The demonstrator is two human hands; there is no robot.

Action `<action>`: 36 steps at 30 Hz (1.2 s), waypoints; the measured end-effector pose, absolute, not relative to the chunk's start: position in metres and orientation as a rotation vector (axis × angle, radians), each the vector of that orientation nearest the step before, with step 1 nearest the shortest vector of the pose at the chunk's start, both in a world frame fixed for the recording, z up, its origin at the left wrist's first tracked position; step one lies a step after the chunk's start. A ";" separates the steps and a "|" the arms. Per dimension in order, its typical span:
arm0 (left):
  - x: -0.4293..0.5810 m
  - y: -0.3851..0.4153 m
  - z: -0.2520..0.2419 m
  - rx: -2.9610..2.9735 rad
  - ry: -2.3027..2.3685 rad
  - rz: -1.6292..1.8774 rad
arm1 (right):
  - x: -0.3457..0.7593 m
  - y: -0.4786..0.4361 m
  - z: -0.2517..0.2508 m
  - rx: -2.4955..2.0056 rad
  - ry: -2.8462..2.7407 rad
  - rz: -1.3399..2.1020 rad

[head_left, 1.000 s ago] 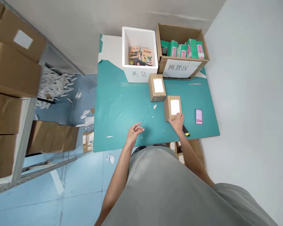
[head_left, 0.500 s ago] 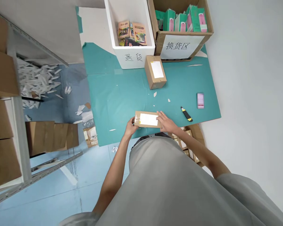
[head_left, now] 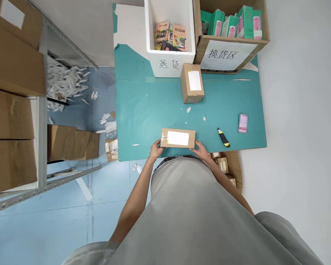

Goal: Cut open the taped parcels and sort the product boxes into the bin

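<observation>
At the far edge of the desk, the white bin and open carton are running out of view. Near its right edge, pixelation is masking the phone. By the near edge, the parcel is hiding some fingertips of the left hand and right hand.

you have bright, even, cool light over the table, with soft shadows and no lamp in view. the label on your box is washed to near-blank white. the floor is bright near you and dimmer behind the shelf. the wide lens stretches your grey shirt toward the bottom edge; the phone screen is pixelated.
</observation>
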State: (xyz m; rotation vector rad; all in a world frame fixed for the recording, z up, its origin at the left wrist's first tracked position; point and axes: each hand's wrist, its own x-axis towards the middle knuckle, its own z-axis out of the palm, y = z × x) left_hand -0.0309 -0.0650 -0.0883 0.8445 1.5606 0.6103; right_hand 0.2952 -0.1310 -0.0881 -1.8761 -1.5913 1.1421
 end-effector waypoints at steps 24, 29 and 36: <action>-0.006 -0.119 -0.084 0.734 1.766 0.632 | 0.311 -0.128 -0.088 -1.908 -1.085 1.404; -0.007 -0.108 -0.071 0.775 1.773 0.707 | 0.319 -0.118 -0.079 -1.861 -1.087 1.364; -0.013 -0.079 -0.044 0.962 1.713 0.878 | 0.330 -0.090 -0.049 -1.755 -1.198 1.205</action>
